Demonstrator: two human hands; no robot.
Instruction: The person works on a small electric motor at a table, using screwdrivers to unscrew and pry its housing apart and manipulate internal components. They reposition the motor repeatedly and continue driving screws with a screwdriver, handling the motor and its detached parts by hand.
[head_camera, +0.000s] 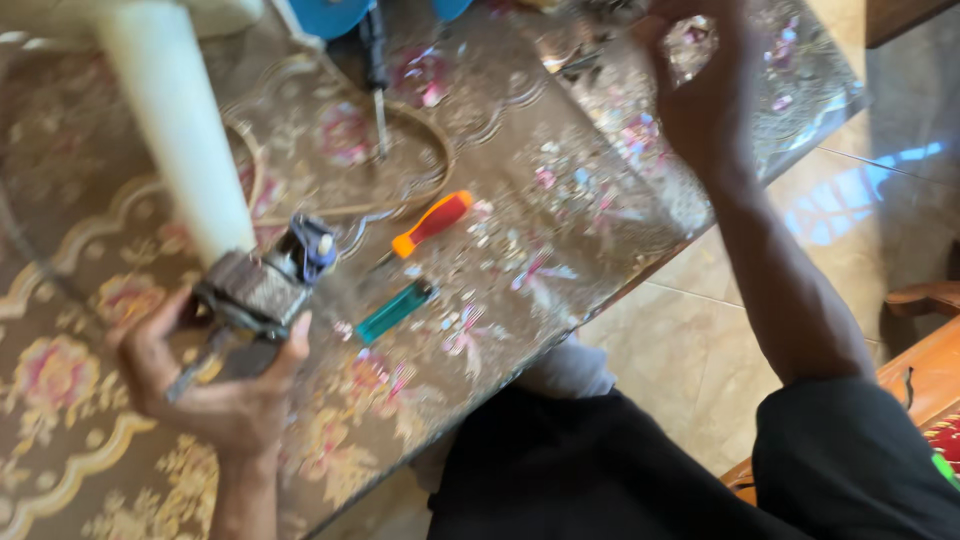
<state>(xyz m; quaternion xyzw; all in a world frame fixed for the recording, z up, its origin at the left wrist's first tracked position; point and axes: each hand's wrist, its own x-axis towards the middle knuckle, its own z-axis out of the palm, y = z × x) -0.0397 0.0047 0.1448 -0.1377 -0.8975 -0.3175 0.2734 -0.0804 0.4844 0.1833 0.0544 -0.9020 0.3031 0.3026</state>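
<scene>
L hand (215, 385): I see it palm-up at near left, fingers curled round a small motor (262, 288), thumb up its right side; closed on it.
Motor: grey metal block w/ blue end, a shaft sticking down-left; held just over the table (90, 470), white tube (175, 125) right behind it.
R hand (700, 85): raised far right, arm stretched out, blurred; can't tell the grip or what's in it.
Nearby: teal lighter (395, 310) & orange-handled screwdriver (432, 223) lie right of the motor, apart from both hands.
Table: floral cloth under clear cover.
</scene>
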